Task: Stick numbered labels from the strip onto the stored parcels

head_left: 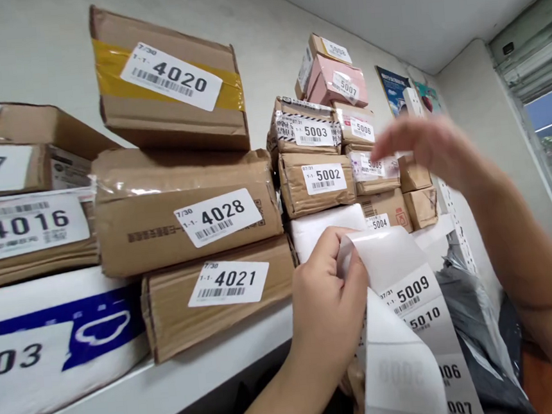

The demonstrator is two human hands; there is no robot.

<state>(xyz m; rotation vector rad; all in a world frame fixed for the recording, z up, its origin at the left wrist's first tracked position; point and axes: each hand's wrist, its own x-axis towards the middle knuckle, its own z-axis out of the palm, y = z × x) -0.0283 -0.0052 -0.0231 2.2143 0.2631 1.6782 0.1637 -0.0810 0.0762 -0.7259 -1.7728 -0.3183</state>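
My left hand (331, 286) is closed on a strip of printed number labels (411, 292), pinched between thumb and fingers. The strip hangs down in a fold, with 5009 and 5010 readable on it. Raised at the right, my right hand (430, 148) is slightly blurred, fingers stretched forward and bent, with nothing visible in them. In the view its fingertips overlap the edge of the parcel labelled 5005 (365, 175); I cannot tell if they touch. Behind my left hand lies a white parcel (323, 225), under the cardboard box labelled 5002 (298, 182).
Cardboard boxes labelled 4020 (172, 122), 4028 (135, 229) and 4021 (179, 318) are stacked on the white shelf (213, 373). A pink box (316, 84) sits high on the farther stack. Grey plastic bags (474, 318) are low at the right.
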